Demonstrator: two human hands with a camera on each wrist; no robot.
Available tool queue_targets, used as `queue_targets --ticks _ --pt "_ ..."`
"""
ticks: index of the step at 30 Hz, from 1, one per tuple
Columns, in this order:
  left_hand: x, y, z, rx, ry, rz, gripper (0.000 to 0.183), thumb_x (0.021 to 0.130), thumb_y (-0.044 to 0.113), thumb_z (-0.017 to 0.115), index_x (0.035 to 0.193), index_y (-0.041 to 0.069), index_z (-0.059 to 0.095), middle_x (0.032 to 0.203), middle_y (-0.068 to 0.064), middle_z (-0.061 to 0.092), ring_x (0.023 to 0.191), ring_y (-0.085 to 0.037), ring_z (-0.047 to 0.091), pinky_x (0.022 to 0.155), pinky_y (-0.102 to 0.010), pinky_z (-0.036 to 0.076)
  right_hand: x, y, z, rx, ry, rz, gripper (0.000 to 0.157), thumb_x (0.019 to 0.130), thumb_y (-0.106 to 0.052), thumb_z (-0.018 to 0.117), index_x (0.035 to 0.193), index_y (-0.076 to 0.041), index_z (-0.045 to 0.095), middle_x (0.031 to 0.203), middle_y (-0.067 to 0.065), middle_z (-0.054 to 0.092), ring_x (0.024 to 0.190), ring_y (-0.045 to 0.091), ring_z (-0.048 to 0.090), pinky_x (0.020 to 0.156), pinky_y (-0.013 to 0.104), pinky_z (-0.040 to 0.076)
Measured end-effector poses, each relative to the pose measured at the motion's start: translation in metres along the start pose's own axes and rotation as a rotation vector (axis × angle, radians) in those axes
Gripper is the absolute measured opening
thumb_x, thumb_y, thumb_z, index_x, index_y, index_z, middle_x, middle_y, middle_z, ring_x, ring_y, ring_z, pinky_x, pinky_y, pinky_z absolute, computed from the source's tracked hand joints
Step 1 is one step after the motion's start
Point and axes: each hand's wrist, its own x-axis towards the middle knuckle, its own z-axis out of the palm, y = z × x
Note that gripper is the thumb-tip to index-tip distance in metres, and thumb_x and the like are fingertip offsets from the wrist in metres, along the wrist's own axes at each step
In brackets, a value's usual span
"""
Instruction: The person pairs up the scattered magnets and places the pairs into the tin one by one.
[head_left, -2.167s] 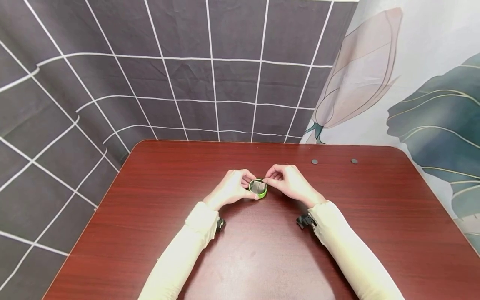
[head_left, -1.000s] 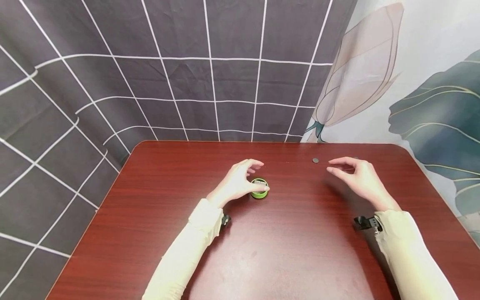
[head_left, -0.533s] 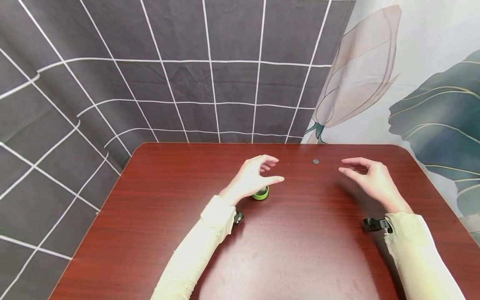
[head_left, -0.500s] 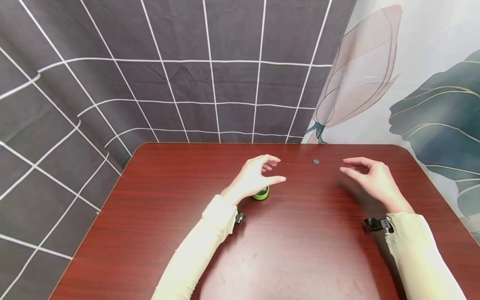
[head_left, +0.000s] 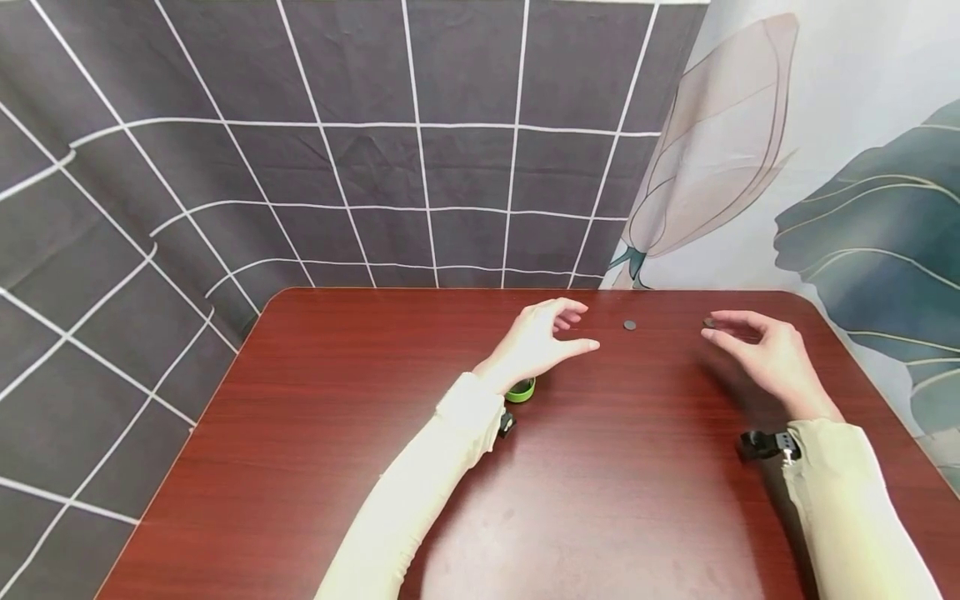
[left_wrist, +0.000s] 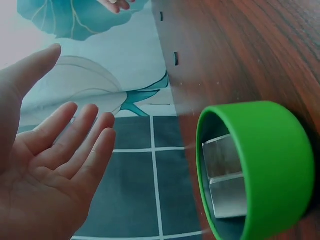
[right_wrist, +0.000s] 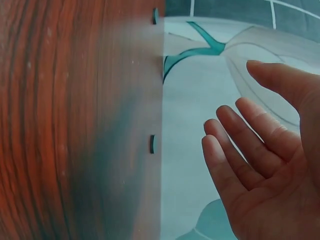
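My left hand (head_left: 534, 342) hovers above the table with its fingers loosely spread, holding nothing. Under its wrist stands a green round container (head_left: 521, 395), partly hidden from the head view. The left wrist view shows the green container's wall (left_wrist: 277, 170) beside the hand, with silvery metal blocks (left_wrist: 227, 192) inside. Over the right side my right hand (head_left: 780, 362) is raised, fingers relaxed and apart, with nothing in it. Close to its fingertips lies a small dark disc (head_left: 708, 322). A second dark disc (head_left: 629, 325) lies between the two hands.
The reddish-brown wooden table (head_left: 300, 417) has its back edge just beyond the discs. Behind it hang a dark grid-patterned cloth (head_left: 465, 167) and a pale leaf-printed curtain (head_left: 750, 208). Each wrist carries a black camera mount (head_left: 768, 445).
My left hand has let go of the green container and moved right, past it. My right hand has left the container's rim and travelled right to near the far disc.
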Motion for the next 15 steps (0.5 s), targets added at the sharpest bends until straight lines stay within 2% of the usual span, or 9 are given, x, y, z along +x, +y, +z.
queue_targets --ticks 2,5,8,10,12,15 --pt "0.004 0.000 0.003 0.012 -0.010 -0.001 0.050 0.087 0.031 0.083 0.129 0.010 0.066 0.112 -0.001 0.068 0.099 -0.015 0.066 0.089 -0.019 0.049 0.002 0.003 -0.001 -0.012 0.003 0.009 0.046 0.092 -0.039 0.077 0.125 -0.008 0.072 0.119 0.014 0.071 0.103 -0.005 0.055 0.079 0.009 0.036" --pt "0.009 0.000 0.006 0.028 -0.016 0.003 0.050 0.087 0.030 0.083 0.129 0.009 0.066 0.112 -0.002 0.069 0.100 -0.018 0.067 0.089 -0.020 0.049 0.006 0.007 -0.004 -0.028 -0.008 0.029 0.051 0.092 -0.041 0.075 0.129 -0.006 0.069 0.126 0.018 0.067 0.114 0.013 0.056 0.080 0.015 0.036" --pt "0.015 0.002 0.009 0.042 -0.013 0.009 0.049 0.087 0.030 0.082 0.129 0.008 0.066 0.111 -0.003 0.069 0.098 -0.015 0.066 0.090 -0.023 0.050 0.010 0.011 -0.007 -0.046 -0.016 0.056 0.054 0.093 -0.043 0.073 0.131 -0.006 0.067 0.129 0.021 0.064 0.116 0.030 0.053 0.080 0.018 0.036" --pt "0.020 0.004 0.010 0.039 -0.013 0.011 0.049 0.088 0.029 0.082 0.129 0.008 0.066 0.112 -0.004 0.069 0.097 -0.013 0.065 0.090 -0.024 0.051 0.014 0.013 -0.010 -0.052 -0.020 0.069 0.055 0.094 -0.044 0.072 0.132 -0.005 0.066 0.132 0.023 0.062 0.118 0.034 0.052 0.080 0.022 0.037" --pt "0.024 0.005 0.012 0.039 -0.014 0.010 0.048 0.088 0.028 0.081 0.129 0.007 0.065 0.112 -0.005 0.069 0.098 -0.014 0.065 0.091 -0.025 0.051 0.018 0.016 -0.013 -0.062 -0.026 0.080 0.056 0.095 -0.045 0.071 0.133 -0.004 0.065 0.134 0.025 0.060 0.122 0.038 0.050 0.088 0.031 0.041" --pt "0.032 0.005 0.016 0.047 -0.013 0.008 0.048 0.088 0.027 0.081 0.129 0.007 0.065 0.113 -0.005 0.069 0.099 -0.016 0.066 0.088 -0.019 0.049 0.024 0.020 -0.017 -0.067 -0.038 0.088 0.058 0.096 -0.044 0.068 0.134 -0.001 0.063 0.136 0.029 0.056 0.125 0.043 0.048 0.095 0.051 0.040"
